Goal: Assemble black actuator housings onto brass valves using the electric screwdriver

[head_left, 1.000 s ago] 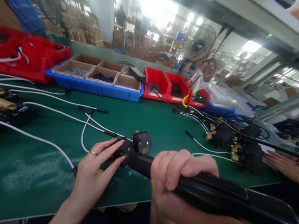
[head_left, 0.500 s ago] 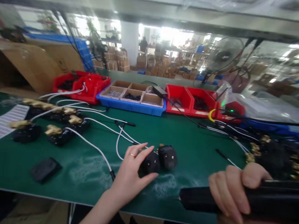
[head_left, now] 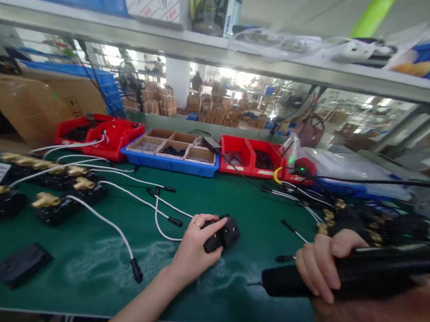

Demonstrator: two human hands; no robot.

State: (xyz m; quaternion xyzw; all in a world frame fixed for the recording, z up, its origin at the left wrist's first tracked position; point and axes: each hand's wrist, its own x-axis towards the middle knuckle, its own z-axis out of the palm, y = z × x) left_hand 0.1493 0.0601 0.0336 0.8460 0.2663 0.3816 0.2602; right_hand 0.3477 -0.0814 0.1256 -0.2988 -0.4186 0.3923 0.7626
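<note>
My left hand (head_left: 200,243) is closed around a small black housing (head_left: 212,243) with screw heads on its face, resting on the green table. A second black housing (head_left: 232,232) sits right against it, beyond my fingertips. At the right, my right hand (head_left: 327,267) is wrapped round a black electric screwdriver (head_left: 361,274). Its thin bit (head_left: 254,283) points left, apart from the housings. White cables (head_left: 124,194) with black connectors run in from the left. One black connector (head_left: 136,271) lies left of my left forearm.
Black parts with brass fittings (head_left: 46,200) lie at the left, and more brass fittings (head_left: 328,223) at the right. A black block (head_left: 23,265) lies front left. Red bins (head_left: 235,155) and a blue divided tray (head_left: 170,164) line the back, below a shelf (head_left: 194,42).
My left fingers have closed in on the black housing, which now touches the other one. The screwdriver remains in my right hand. The view has shifted, showing more of the shelf.
</note>
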